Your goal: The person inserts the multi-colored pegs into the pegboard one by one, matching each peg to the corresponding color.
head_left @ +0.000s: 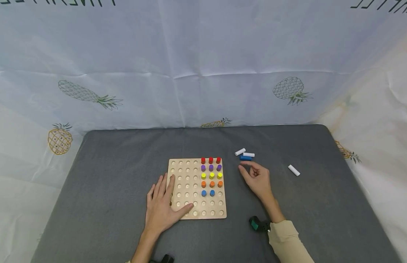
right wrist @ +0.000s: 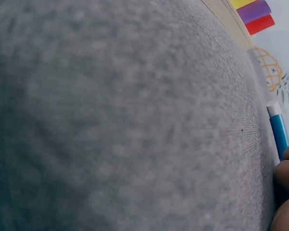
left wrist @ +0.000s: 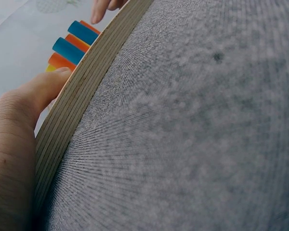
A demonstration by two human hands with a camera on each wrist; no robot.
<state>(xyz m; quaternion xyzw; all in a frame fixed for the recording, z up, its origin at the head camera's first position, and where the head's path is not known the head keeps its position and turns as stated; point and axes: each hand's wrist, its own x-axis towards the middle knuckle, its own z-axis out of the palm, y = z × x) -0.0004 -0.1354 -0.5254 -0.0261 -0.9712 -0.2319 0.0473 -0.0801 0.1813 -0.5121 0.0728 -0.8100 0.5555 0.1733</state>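
Note:
A square wooden pegboard (head_left: 187, 186) lies on the grey table, with rows of red, purple, yellow and orange pegs at its right side. Below those rows stand two blue pegs (left wrist: 70, 50). My left hand (head_left: 162, 208) rests on the board's left part, fingers spread, its thumb over the front edge. To the right of the board, my right hand (head_left: 258, 179) has thumb and index finger bent and apart, with nothing seen between them. Its fingertips are just in front of a loose blue peg (head_left: 245, 158). Two white pegs (head_left: 248, 155) lie by that blue one.
Another white peg (head_left: 293, 170) lies farther right on the grey cloth (head_left: 101, 190). A pale curtain with pineapple prints (head_left: 197, 98) hangs behind the table. A dark wrist device (head_left: 258, 223) sits beside the right forearm.

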